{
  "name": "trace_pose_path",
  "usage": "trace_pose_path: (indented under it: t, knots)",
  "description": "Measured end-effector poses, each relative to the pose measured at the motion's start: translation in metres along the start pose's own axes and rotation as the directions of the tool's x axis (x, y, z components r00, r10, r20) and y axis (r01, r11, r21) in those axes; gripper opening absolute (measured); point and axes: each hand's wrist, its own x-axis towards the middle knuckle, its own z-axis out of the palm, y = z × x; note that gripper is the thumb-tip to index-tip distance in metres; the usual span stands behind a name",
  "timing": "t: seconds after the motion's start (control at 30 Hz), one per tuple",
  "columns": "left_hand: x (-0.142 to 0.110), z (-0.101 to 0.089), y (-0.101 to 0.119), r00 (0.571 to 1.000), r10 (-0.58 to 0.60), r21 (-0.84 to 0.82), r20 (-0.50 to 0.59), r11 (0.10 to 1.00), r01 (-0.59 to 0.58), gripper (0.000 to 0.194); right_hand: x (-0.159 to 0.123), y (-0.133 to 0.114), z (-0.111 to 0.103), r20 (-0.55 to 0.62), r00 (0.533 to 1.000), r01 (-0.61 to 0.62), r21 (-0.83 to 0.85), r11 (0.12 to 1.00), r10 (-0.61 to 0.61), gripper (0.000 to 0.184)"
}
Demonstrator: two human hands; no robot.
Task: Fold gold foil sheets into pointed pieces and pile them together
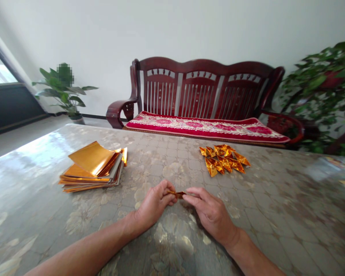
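Note:
Between my two hands, just above the table, is a small folded piece of gold foil paper (180,194). My left hand (158,197) pinches its left end between thumb and fingers. At the other end, the fingertips of my right hand (209,207) close on the paper's edge. To the left lies a stack of gold foil paper sheets (92,165), loosely piled with the top sheet askew. Beyond my right hand sits a cluster of folded gold foil shapes (225,159) with pointed ends. Part of the held paper is hidden by my fingers.
The table (149,245) has a patterned, glossy cover. A clear plastic bag (330,168) lies at its right edge. Past the far edge stands a dark wooden bench (199,92) with a red floral cushion (207,126). Potted plants (64,90) stand on both sides.

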Motion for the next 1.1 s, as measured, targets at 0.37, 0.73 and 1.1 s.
trace_pose_path:
  t: [0.37,0.73,1.1]
  knots:
    - [0.0,0.001,0.007,0.999,-0.036,0.014,-0.005,0.999,0.036,0.006,-0.002,0.002,0.007,0.063,0.989,-0.141,0.172,0.975,0.132,0.021]
    - [0.003,-0.009,0.006,0.997,0.055,0.345,-0.053,0.938,-0.033,0.014,0.0,0.0,0.01,0.104,0.98,-0.19,0.228,0.955,0.17,0.027]
    - [0.002,-0.002,0.003,0.999,0.025,0.248,0.031,0.968,-0.032,0.019,0.0,-0.001,0.011,0.11,0.976,-0.213,0.258,0.943,0.19,0.026]
